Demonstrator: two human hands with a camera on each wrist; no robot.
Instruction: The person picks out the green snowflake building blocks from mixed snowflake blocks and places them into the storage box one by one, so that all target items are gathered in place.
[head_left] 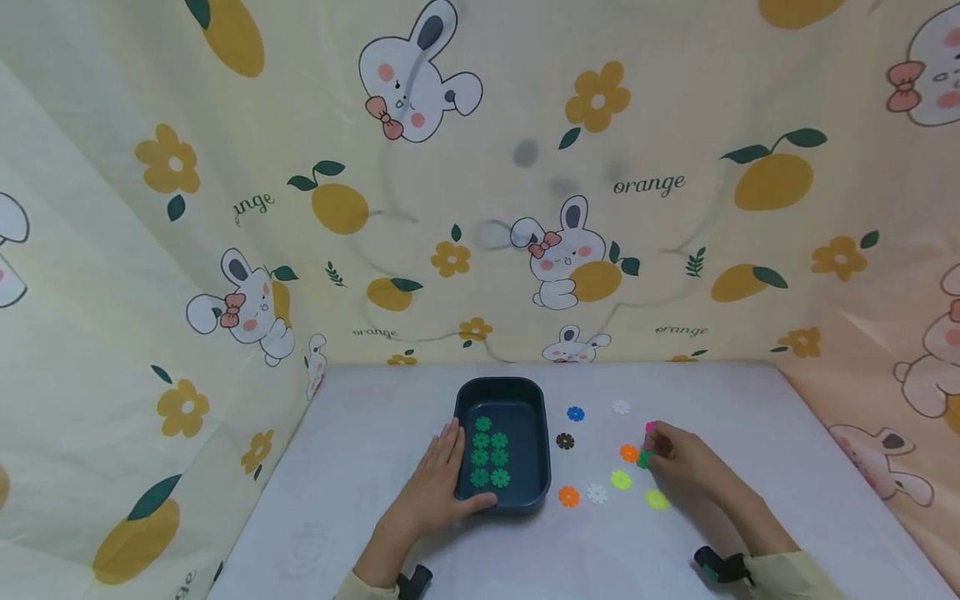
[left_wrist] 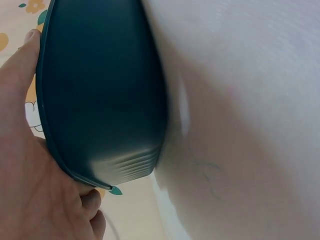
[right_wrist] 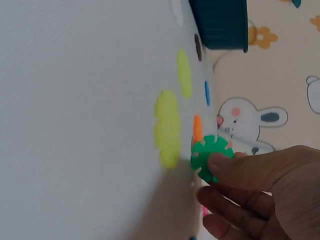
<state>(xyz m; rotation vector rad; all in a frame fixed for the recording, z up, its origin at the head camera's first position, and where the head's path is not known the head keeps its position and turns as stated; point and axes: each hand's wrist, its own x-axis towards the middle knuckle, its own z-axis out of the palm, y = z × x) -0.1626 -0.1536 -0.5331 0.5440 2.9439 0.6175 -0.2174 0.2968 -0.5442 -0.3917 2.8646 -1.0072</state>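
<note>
With its fingers straight along the left side and the thumb across the near rim, my left hand [head_left: 433, 487] rests on a dark blue-green tray [head_left: 543, 446]. Several green notched plastic discs [head_left: 480, 457] lie flat in its left half. In the right wrist view, my right hand [right_wrist: 267, 182] pinches one green notched disc [right_wrist: 207, 155] between thumb and finger, tilted up above the white table. Just left of that hand in the head view lies an orange disc [head_left: 628, 452]. A pink disc [head_left: 650, 427] shows partly behind its fingertips, and a yellow disc [head_left: 657, 500] lies below.
Right of the tray on the white table [head_left: 600, 558] are a blue disc [head_left: 575, 413], a dark brown one [head_left: 565, 441], white discs [head_left: 597, 494], another orange disc [head_left: 569, 497] and another yellow one [head_left: 621, 479]. A patterned curtain [head_left: 487, 292] encloses the back and sides.
</note>
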